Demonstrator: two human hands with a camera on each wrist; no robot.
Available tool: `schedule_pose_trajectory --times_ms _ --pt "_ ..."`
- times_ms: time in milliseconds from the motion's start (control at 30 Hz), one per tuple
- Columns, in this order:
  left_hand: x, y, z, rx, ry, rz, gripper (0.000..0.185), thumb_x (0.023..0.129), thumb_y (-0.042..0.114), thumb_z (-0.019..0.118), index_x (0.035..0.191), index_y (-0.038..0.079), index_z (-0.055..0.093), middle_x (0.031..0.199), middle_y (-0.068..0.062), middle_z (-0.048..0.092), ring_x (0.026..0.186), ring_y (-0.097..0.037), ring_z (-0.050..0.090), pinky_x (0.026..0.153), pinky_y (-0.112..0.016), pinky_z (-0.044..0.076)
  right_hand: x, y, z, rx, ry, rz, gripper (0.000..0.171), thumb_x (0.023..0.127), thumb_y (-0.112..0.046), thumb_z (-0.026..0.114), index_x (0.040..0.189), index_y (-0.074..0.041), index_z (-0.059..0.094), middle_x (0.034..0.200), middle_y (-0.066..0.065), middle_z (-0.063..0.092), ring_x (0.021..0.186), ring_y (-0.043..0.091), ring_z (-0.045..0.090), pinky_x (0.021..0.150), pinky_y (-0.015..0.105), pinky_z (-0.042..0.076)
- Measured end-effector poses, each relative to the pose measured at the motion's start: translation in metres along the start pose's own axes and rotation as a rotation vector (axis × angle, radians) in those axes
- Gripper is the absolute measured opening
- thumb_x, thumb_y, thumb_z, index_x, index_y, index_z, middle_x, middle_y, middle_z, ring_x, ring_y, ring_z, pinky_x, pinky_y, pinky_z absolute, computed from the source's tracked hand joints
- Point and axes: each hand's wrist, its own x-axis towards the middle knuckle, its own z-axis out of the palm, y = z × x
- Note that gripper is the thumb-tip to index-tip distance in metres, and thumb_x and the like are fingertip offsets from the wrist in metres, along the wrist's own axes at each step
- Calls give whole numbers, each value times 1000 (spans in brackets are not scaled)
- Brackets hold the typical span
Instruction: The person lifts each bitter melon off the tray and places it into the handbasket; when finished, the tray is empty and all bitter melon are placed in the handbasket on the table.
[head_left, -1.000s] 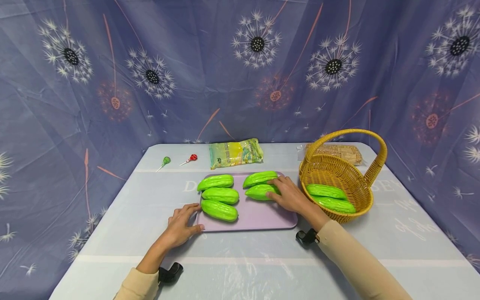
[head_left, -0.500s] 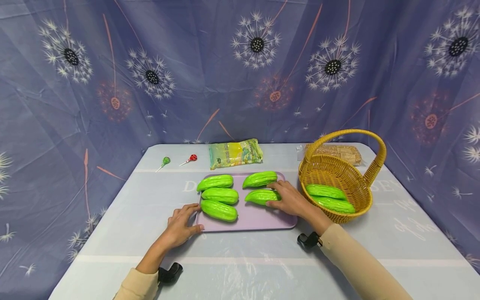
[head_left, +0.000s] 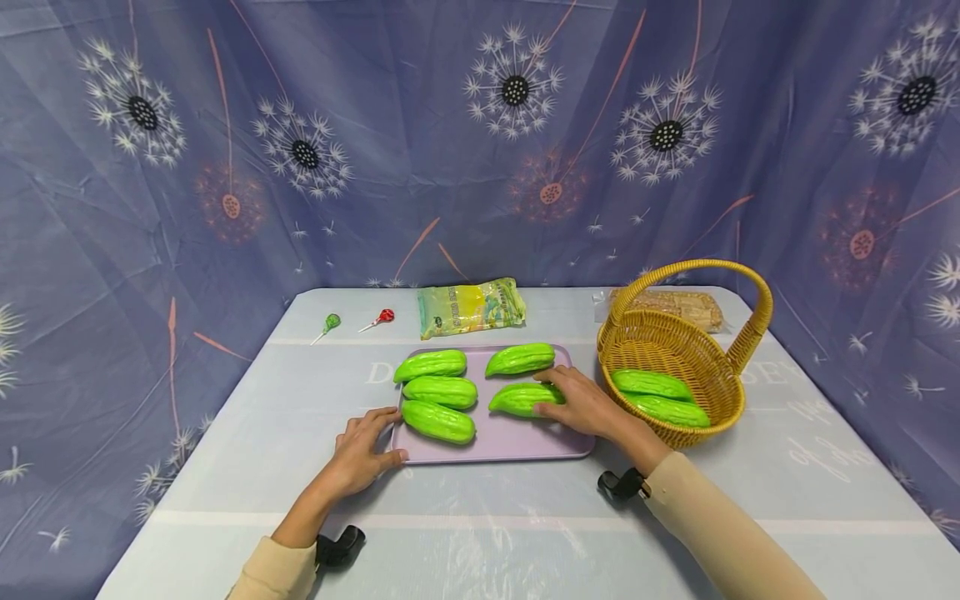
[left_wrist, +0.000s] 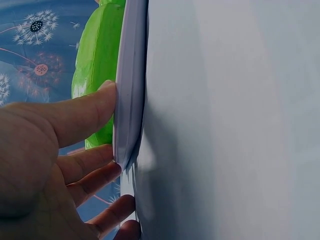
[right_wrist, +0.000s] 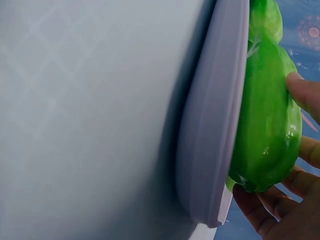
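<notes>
My right hand (head_left: pixel 581 406) grips the right end of a bright green, ridged bitter melon (head_left: pixel 513 399) lying on the lilac tray (head_left: pixel 517 442). In the right wrist view the thumb is on one side of this bitter melon (right_wrist: pixel 267 115) and the fingers curl around its other side and end. Another bitter melon (head_left: pixel 520 359) lies just behind it. My left hand (head_left: pixel 362 450) rests at the tray's near left corner, fingers relaxed. The left wrist view has its thumb and fingertips against the tray rim (left_wrist: pixel 129 90), beside a bitter melon (left_wrist: pixel 100 55).
Three more bitter melons (head_left: pixel 440 392) lie in a column on the tray's left. To the right stands a tall-handled wicker basket (head_left: pixel 667 337) with two bitter melons (head_left: pixel 663 408). Behind are a yellow-green packet (head_left: pixel 472 307), a brown bagged item (head_left: pixel 693 308) and two lollipops (head_left: pixel 386 316).
My right hand has drawn the gripped bitter melon slightly toward the front of the tray, widening the gap to the one behind it. The left hand has stayed at the tray corner.
</notes>
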Motion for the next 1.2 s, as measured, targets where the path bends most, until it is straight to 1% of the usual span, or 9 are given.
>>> schedule_pose_trajectory --times_ms 200,400,533,667,800,1033,1200 --pt "0 0 -1 2 -8 -8 57 79 23 73 130 7 53 142 -10 46 124 -34 38 92 -51 27 -3 -1 -1 -25 8 -34 49 85 -37 67 125 -10 57 118 10 60 111 28 55 94 47 43" --pt "0 0 -1 3 -11 -11 57 80 23 73 131 7 53 142 -9 46 124 -33 38 91 -51 28 -7 -3 -6 -30 22 -22 50 85 -37 67 126 -11 57 121 11 59 115 30 53 97 49 41" --pt "0 1 -1 2 -12 -11 57 80 23 73 131 7 53 142 -9 46 124 -33 39 91 -51 28 -10 -7 -15 -19 49 -12 50 84 -36 68 127 -11 58 125 13 58 116 31 53 96 51 41" --pt "0 1 -1 0 -12 -9 57 80 23 73 131 7 53 142 -9 46 124 -33 38 91 -50 28 -14 -8 -24 -2 83 -21 50 84 -35 69 127 -10 58 127 14 58 117 34 53 96 54 40" --pt "-1 0 -1 2 -11 -8 57 80 23 73 131 7 53 143 -9 46 125 -33 38 91 -50 28 -18 -8 -35 14 104 -22 51 84 -35 68 128 -11 57 125 12 59 117 32 52 96 55 39" --pt "-1 2 -1 3 0 -2 57 80 22 73 131 7 53 142 -10 46 124 -34 39 91 -50 27 -28 -7 -52 17 169 -25 50 83 -33 70 128 -14 58 119 7 62 110 25 52 90 49 42" --pt "-1 2 -1 6 0 -1 56 80 21 73 131 7 53 142 -11 46 124 -34 39 90 -50 28 -37 -2 -65 15 187 -25 50 84 -33 70 128 -16 57 121 7 62 109 24 51 87 45 41"
